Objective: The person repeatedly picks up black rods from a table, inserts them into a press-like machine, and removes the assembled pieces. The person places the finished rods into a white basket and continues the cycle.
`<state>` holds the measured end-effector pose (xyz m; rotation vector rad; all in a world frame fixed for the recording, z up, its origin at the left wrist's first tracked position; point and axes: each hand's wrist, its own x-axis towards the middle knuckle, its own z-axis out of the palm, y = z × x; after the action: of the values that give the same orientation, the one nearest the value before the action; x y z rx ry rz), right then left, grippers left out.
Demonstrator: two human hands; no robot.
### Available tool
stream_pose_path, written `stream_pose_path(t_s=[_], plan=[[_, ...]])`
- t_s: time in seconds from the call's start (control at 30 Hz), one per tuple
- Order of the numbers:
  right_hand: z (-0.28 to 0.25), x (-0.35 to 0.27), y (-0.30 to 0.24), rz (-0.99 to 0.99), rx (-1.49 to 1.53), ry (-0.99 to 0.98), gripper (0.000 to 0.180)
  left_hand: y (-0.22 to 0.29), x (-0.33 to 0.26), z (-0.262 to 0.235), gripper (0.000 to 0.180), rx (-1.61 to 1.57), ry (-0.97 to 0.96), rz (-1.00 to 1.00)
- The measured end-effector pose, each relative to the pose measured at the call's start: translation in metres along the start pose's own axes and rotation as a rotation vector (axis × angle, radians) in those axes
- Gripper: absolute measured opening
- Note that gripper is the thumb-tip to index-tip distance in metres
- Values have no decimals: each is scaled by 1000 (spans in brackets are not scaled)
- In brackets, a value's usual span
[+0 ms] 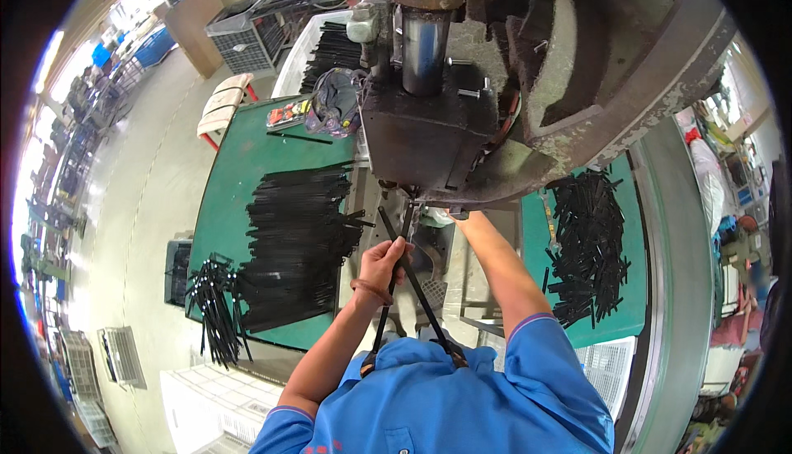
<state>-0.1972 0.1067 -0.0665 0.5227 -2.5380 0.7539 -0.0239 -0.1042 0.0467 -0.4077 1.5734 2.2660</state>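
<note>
My left hand is closed round two long, thin black strips that cross at its fingers. Their lower ends reach down to my shirt, and their upper ends point up at the underside of a dark machine press. My right hand reaches in below the press head, which hides most of it, fingers included. What it touches cannot be made out. To the left of my left hand, a broad stack of long black strips lies on the green table.
A heap of short black pieces and a wrench lie on the green surface at right. A bundle of black strips overhangs the left table edge. Farther back are a cloth bag, a white bin and a stool.
</note>
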Motion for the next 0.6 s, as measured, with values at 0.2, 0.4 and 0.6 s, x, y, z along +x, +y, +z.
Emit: stream_pose_path(t_s=[0.2, 0.4, 0.6], plan=[[0, 3, 10, -19, 55, -66, 22, 3, 0, 6, 30, -1, 61, 39], [-37, -2, -2, 112, 360, -17, 20, -2, 5, 10, 27, 25, 78, -7], [-69, -22, -112, 245, 901, -113, 18, -25, 18, 1, 24, 136, 146, 58]])
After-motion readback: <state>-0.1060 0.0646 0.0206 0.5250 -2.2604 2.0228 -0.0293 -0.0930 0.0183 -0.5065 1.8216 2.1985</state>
